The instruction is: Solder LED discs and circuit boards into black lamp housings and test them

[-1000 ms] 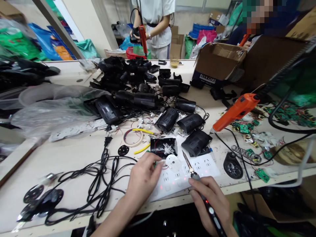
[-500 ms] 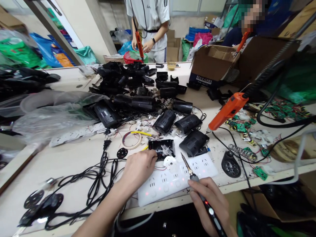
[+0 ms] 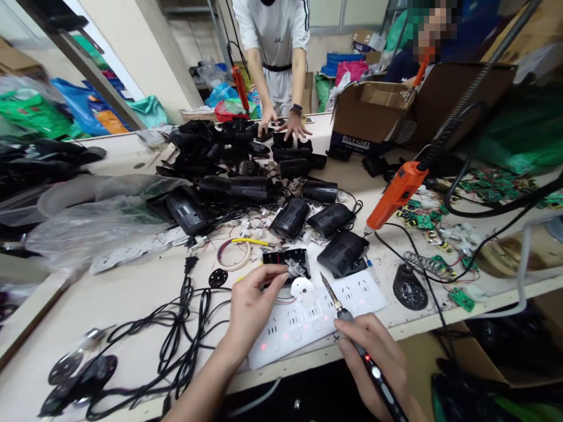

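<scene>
My right hand [image 3: 373,357] grips a soldering iron [image 3: 344,315] like a pen; its tip points up and left over a white power strip [image 3: 367,298]. Thumb and fingers of my left hand [image 3: 253,302] are pinched together at the edge of an open black plastic housing [image 3: 273,257]. Whatever sits between those fingertips is too small to make out. Inside the housing lies a grey motor-like part [image 3: 297,268], right beside my left fingertips. A white round disc [image 3: 302,290] with holes rests between the housing and the strip.
Several black housings [image 3: 290,218] and loose parts pile up beyond. An orange electric screwdriver [image 3: 398,193] hangs at right, near green circuit boards [image 3: 461,299]. Black cables [image 3: 185,328] coil at left. Across the table, a person's hands [image 3: 288,125] reach into the pile.
My left hand has turned, its thumb now showing, and its fingertips have shifted right toward the grey part. The soldering iron stays nearly still. The person opposite has leaned forward, hands onto the pile.
</scene>
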The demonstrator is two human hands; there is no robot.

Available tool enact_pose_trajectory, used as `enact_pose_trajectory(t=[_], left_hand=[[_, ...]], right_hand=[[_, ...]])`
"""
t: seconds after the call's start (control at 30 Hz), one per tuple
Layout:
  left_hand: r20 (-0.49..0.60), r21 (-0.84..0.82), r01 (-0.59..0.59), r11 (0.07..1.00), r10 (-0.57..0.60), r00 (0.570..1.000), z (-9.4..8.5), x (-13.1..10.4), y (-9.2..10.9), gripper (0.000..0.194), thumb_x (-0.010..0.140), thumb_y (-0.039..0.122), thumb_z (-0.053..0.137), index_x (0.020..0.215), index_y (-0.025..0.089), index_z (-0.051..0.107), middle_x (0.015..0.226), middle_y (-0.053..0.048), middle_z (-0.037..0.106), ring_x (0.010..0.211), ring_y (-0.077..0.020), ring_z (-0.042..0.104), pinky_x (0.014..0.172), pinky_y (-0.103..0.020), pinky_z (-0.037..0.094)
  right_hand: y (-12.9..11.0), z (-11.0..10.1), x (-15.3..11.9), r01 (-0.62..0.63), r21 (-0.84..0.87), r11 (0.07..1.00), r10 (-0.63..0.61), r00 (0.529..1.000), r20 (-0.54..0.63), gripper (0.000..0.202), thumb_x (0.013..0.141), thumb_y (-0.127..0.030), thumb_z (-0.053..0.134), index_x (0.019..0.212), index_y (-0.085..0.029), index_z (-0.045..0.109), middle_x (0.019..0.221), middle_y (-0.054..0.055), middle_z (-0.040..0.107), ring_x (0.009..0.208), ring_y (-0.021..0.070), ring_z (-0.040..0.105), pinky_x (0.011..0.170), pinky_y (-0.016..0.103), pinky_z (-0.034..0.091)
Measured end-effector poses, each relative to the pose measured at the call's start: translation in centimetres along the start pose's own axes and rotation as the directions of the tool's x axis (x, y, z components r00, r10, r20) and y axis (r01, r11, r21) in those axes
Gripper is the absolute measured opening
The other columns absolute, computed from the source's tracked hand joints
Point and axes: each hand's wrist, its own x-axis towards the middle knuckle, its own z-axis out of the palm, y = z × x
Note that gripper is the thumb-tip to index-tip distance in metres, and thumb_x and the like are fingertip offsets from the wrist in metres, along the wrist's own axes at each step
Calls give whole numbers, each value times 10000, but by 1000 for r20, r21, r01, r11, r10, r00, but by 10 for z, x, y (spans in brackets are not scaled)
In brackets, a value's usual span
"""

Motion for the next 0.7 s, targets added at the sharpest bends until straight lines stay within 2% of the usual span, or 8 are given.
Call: enact_pose_trajectory(t=[0.07,0.13,0.2,0.27,0.33,0.43,0.57,0.7], left_hand=[[29,-205,166,965,-163,986,5,1,3,153,804,308,687,905,203,639,818,-23,753,796,-181,716,757,-287,567],[64,-303,258,917,-251,966,6,1,4,328,765,319,721,1044,205,592,784,-3,745,796,-183,709,781,-303,557],[103,-298,314,902,-296,950,5,1,5,511,750,323,731,1207,204,536,755,15,739,790,-184,701,823,-329,540],[131,-246,334,910,-310,942,4,1,4,587,745,325,727,1280,199,520,747,21,739,797,-190,696,868,-358,523],[146,-174,312,934,-289,946,2,-1,2,502,744,329,714,1215,199,599,761,9,745,808,-201,694,883,-374,518],[155,-52,234,971,-223,962,0,-4,1,283,750,321,695,1012,215,715,777,-9,754,797,-219,696,839,-386,527],[198,81,136,987,-149,969,-5,-7,0,175,774,287,690,929,229,746,808,-23,759,800,-223,690,796,-382,527],[258,196,1,981,-52,965,-8,-11,1,100,822,265,650,781,223,731,811,-38,731,803,-217,648,761,-370,511]], right_hand=[[1,0,-1,7,-8,1000,-7,1000,0,300,910,-85,529,1160,-193,653,805,30,520,643,137,578,533,238,488],[3,-3,0,23,-27,999,-22,999,37,320,905,-72,534,1182,-191,639,815,33,527,654,138,587,545,236,500],[5,-6,2,35,-42,999,-31,996,77,339,898,-55,541,1201,-184,625,829,38,534,672,138,596,566,235,513],[5,-6,4,38,-42,998,-34,994,105,343,895,-53,546,1205,-179,621,832,39,540,680,138,600,579,236,520],[5,-3,6,30,-36,999,-26,995,91,324,902,-65,545,1193,-180,628,831,40,544,680,138,599,579,237,517],[2,5,8,21,-26,999,-20,999,44,282,919,-98,535,1165,-183,643,825,42,544,678,142,591,559,237,502],[1,8,8,14,-14,1000,-13,999,50,275,923,-102,529,1158,-179,651,816,38,525,658,132,568,556,236,491],[2,1,5,-10,-28,1000,13,993,117,306,916,-83,535,1184,-187,638,824,41,533,670,137,585,560,232,505]])
